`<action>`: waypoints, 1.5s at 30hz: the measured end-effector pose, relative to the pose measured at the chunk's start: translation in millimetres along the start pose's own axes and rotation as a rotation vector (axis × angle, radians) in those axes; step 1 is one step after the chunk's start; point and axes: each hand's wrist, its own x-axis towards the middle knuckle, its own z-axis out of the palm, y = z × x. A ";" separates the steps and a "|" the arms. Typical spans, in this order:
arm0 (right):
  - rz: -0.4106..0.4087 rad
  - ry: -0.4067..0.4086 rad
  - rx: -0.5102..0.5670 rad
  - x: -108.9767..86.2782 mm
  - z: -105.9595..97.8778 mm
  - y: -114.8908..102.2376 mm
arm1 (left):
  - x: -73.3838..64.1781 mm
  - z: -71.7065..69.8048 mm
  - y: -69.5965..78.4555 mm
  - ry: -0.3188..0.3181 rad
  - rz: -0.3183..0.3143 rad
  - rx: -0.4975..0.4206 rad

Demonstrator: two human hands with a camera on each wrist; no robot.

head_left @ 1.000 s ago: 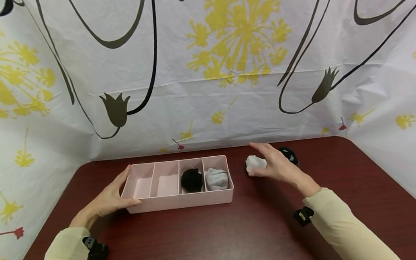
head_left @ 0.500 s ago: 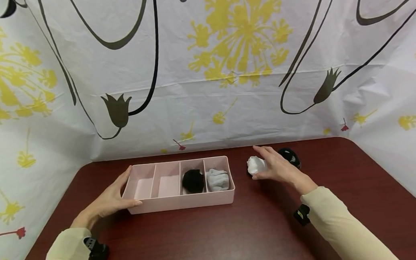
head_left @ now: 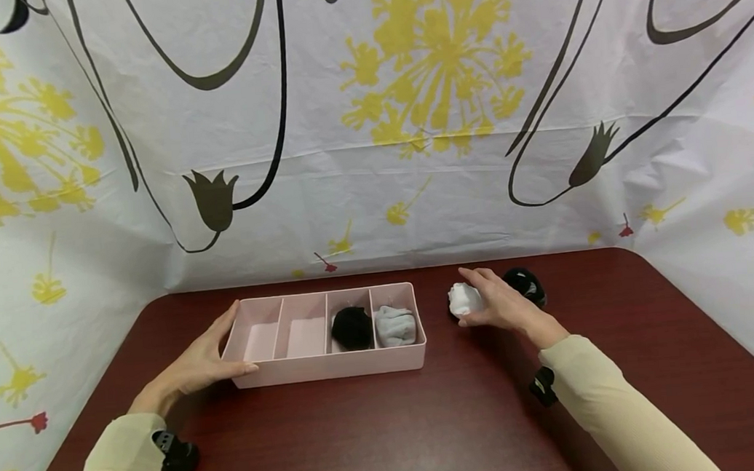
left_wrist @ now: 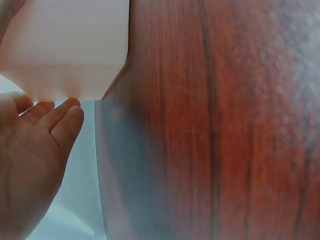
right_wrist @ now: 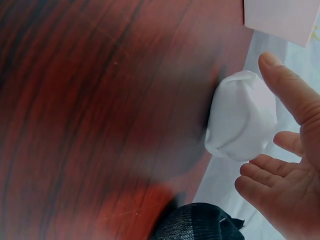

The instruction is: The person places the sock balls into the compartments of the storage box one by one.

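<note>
My left hand [head_left: 195, 359] holds the left end of a pale pink divided box [head_left: 327, 367], its thumb along the front wall and fingers at the far corner. In the left wrist view, fingertips [left_wrist: 70, 117] press the box's end wall. Beside a balled-up white sock [head_left: 464, 299] on the table is my right hand [head_left: 501, 303], thumb and fingers spread around it. The right wrist view shows a gap between the thumb and the white sock. A balled-up black sock [head_left: 352, 329] and a grey one [head_left: 396, 326] fill the two right compartments.
Another black balled-up sock [head_left: 525, 287] lies just beyond my right hand, with a ribbed part showing in the right wrist view. The dark red-brown table [head_left: 378, 432] ends at a white patterned sheet [head_left: 375, 214] behind and at the sides.
My right hand has come down slightly by the white sock, its fingers still spread. My left hand and the box stay as they were.
</note>
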 end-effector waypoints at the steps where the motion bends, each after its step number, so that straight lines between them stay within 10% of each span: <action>1: 0.003 -0.001 -0.001 0.2 0.7 0.5 | 0.1 0.4 -0.5 0.000 -0.002 -0.001; 45: -0.038 0.148 -0.092 1.6 18.4 5.8 | 0.5 1.4 -2.6 0.008 0.003 -0.024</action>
